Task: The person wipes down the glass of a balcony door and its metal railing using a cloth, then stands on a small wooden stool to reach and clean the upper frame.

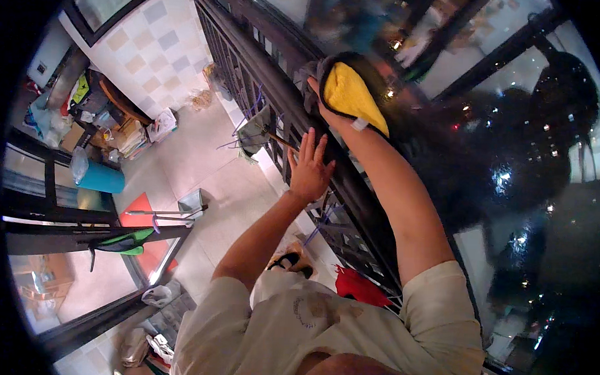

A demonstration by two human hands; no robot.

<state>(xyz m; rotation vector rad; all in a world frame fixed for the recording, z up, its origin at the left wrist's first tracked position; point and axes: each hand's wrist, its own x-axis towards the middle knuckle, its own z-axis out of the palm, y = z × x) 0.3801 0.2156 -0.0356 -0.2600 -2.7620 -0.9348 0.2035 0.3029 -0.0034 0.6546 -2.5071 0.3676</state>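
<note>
On my left, a teal bin stands on the floor, and a dustpan lies nearer me, both well apart from the work. My left hand is unclenched, fingers spread and holding nothing, at the dark railing; I can't tell how much weight it bears. A firm palm there would steady my lean better than fingertips alone. Just beyond the rail, my right hand grasps the yellow-and-grey cloth, which covers most of my fingers, so how tightly they close is hidden. The cloth sits between the rail and the dark glass to the right; whether it touches the glass I can't tell. For wiping, which I judge this to be, I'd keep the cloth flat under the palm, press evenly, and gather loose edges so nothing snags or drops.
</note>
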